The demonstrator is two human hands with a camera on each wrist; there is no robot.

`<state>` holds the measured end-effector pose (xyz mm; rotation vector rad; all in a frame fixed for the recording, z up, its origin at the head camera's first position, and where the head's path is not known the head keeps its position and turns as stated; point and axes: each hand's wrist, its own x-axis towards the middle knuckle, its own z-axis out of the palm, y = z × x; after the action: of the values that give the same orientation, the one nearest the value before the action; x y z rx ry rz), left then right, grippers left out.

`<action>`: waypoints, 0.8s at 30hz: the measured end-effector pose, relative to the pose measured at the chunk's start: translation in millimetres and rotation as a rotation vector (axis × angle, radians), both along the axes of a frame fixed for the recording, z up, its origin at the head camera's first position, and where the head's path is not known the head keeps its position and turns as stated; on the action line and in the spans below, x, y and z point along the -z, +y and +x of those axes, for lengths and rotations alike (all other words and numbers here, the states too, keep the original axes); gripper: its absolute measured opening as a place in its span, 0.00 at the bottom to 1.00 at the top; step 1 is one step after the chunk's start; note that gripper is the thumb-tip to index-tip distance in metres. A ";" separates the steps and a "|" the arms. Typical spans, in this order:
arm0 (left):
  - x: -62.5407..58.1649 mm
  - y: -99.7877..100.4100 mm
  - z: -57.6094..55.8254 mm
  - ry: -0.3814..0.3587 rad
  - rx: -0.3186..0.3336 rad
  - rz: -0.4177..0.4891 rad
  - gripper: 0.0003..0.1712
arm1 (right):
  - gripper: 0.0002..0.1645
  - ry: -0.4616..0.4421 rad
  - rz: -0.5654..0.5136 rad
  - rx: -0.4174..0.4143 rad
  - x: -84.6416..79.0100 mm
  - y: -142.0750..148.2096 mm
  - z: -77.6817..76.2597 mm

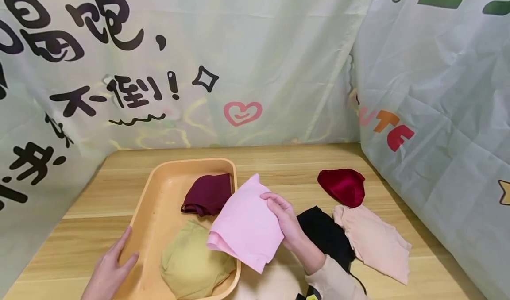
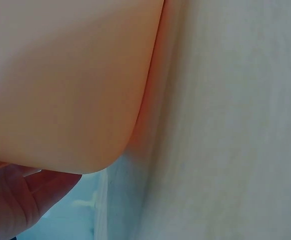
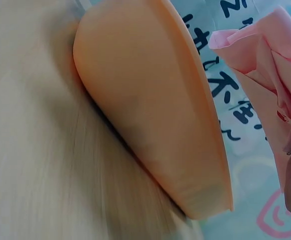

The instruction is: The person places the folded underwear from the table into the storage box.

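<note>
In the head view my right hand (image 1: pixel 284 216) pinches a folded pink garment (image 1: pixel 249 225) by its upper right edge. It is held up over the right rim of an orange tray (image 1: pixel 149 229). The right wrist view shows the folds of the pink garment (image 3: pixel 265 65) above my fingers, beside the tray's outer wall (image 3: pixel 140 110). My left hand (image 1: pixel 109 267) grips the tray's left rim, thumb on the inner side. Inside the tray lie a folded maroon garment (image 1: pixel 209 194) at the back and a rounded khaki one (image 1: pixel 195 262) at the front.
Right of the tray lie a black garment (image 1: pixel 324 233), a pale peach folded one (image 1: pixel 378 240) and a shiny dark red one (image 1: pixel 342 186). A beige piece (image 1: pixel 267 284) lies partly under my right forearm. Printed curtains (image 1: pixel 287 70) enclose the wooden table (image 1: pixel 279 158).
</note>
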<state>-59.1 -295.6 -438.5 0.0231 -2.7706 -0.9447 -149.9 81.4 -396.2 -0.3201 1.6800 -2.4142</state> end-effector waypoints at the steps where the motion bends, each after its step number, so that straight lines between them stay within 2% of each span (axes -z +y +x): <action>1: -0.6 0.3 0.1 -0.003 0.000 0.004 0.41 | 0.15 0.008 -0.002 -0.015 -0.3 -1.6 0.2; 6: -1.0 0.3 0.5 -0.003 0.003 0.019 0.41 | 0.16 0.059 -0.008 -0.088 -2.0 -10.1 1.4; 16: 1.5 -0.7 -0.4 0.013 -0.002 -0.006 0.41 | 0.14 0.094 -0.025 -0.148 0.8 -26.9 3.3; 21: 0.8 -1.1 0.0 0.003 0.004 0.021 0.41 | 0.12 0.117 -0.020 -0.209 3.3 -35.5 4.6; 24: 0.0 -1.4 0.6 -0.028 0.005 0.038 0.42 | 0.10 0.126 0.013 -0.228 5.0 -39.1 5.7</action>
<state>-58.6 -297.0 -438.5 0.0356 -2.7793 -1.0065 -144.3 42.4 -401.1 -0.6368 1.6088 -2.2571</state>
